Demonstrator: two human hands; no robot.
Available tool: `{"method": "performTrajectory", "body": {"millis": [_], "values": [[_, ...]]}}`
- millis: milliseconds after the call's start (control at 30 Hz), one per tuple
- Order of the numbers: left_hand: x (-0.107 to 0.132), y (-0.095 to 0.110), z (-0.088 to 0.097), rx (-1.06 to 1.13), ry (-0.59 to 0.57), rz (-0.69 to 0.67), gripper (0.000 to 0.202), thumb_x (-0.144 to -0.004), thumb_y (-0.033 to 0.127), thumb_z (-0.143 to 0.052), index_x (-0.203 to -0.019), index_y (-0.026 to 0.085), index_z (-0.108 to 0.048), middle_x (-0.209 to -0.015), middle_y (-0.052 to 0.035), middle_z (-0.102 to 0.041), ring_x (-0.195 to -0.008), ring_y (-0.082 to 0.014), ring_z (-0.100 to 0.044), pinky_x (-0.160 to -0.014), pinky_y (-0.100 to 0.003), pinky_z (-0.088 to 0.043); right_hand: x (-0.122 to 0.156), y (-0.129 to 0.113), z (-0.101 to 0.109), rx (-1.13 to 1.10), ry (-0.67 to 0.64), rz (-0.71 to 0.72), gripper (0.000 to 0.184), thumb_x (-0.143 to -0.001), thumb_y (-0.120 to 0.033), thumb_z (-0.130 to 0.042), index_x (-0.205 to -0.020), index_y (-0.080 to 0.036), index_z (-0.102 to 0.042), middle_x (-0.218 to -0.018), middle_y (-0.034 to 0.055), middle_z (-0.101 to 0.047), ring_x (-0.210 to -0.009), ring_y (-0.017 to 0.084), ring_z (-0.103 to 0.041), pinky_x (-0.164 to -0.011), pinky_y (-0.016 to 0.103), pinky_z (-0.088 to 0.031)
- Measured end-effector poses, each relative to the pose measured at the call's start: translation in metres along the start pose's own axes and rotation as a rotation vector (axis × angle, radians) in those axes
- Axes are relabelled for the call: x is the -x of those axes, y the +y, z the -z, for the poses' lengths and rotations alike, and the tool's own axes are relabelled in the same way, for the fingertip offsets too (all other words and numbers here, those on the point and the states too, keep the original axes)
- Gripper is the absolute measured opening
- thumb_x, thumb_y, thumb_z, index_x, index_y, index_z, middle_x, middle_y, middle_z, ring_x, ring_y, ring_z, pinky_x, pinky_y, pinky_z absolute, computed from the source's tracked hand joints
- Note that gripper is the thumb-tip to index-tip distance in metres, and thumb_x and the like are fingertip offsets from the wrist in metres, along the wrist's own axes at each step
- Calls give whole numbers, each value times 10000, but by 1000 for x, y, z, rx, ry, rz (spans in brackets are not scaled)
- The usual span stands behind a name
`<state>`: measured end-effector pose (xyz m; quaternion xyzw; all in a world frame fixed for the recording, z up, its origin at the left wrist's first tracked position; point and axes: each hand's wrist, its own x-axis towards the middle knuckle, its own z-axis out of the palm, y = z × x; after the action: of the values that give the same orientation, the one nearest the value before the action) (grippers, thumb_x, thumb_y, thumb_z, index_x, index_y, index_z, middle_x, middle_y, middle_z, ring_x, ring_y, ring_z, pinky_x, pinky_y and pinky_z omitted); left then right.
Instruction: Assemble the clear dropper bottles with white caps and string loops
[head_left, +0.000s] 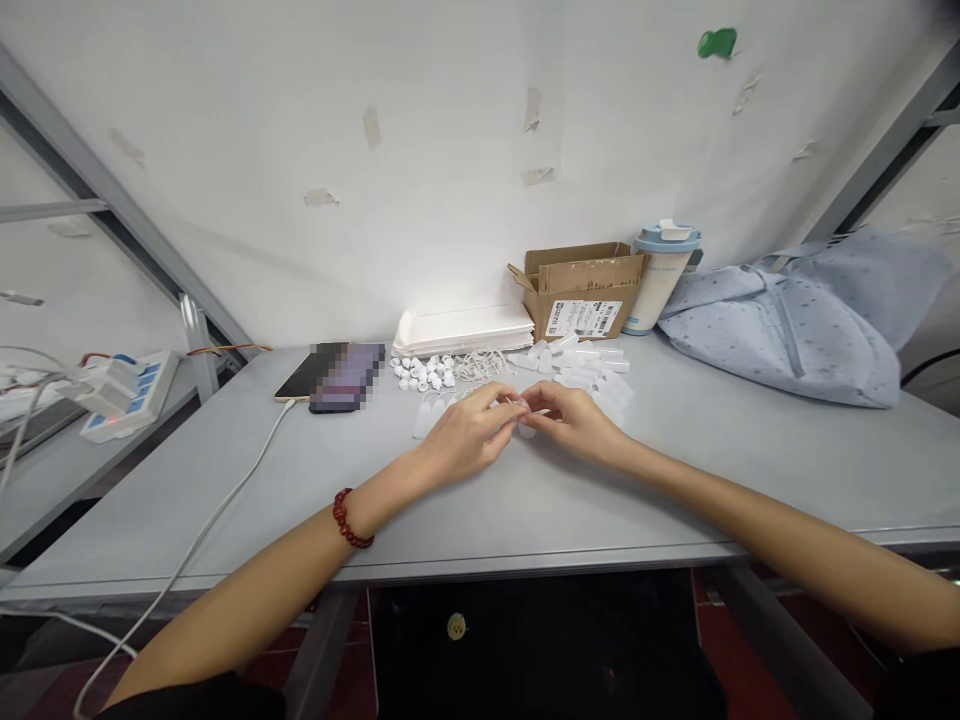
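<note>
My left hand (469, 437) and my right hand (574, 420) meet over the middle of the grey table (675, 480), fingers pinched together around a small clear plastic piece (525, 428) and a thin white string. A red bead bracelet (349, 518) circles my left wrist. Just beyond the hands lie a heap of clear plastic tubes (589, 365), a cluster of small white caps (424, 372) and a bundle of white strings (480, 365). A few finished clear pieces (427, 415) lie to the left of my left hand.
A phone (334, 375) on a white charging cable (225, 505) lies at the back left. White trays (465, 328), an open cardboard box (581, 290), a lidded cup (664, 275) and a light blue bag (795, 320) stand along the wall. A power strip (127, 392) sits far left.
</note>
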<state>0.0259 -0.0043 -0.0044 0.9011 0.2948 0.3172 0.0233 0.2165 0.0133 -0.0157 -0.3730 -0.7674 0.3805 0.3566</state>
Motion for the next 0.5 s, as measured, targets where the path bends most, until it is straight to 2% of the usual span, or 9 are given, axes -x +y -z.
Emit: {"method": "performTrajectory", "body": {"millis": [200,500], "values": [[0,-1,0,-12,-40,29,258,-840,102,-479,-1058,173,-598,-1088,-100,-574,-951,-185,-585,-786,-331,-521,1,-2,1,139,10,35,123,-802,-229,-559,-909,-172,-580,-918,63,-689,-848,176,-641,-693,302,-515],[1,1,1,-48,-72,6,249,-832,97,-480,-998,209,-628,-1142,-87,-528,-1010,-189,-560,-792,-331,-519,0,-1,3,248,4,44,131,-803,-237,-560,-914,-167,-563,-909,66,-687,-815,181,-638,-664,294,-484]]}}
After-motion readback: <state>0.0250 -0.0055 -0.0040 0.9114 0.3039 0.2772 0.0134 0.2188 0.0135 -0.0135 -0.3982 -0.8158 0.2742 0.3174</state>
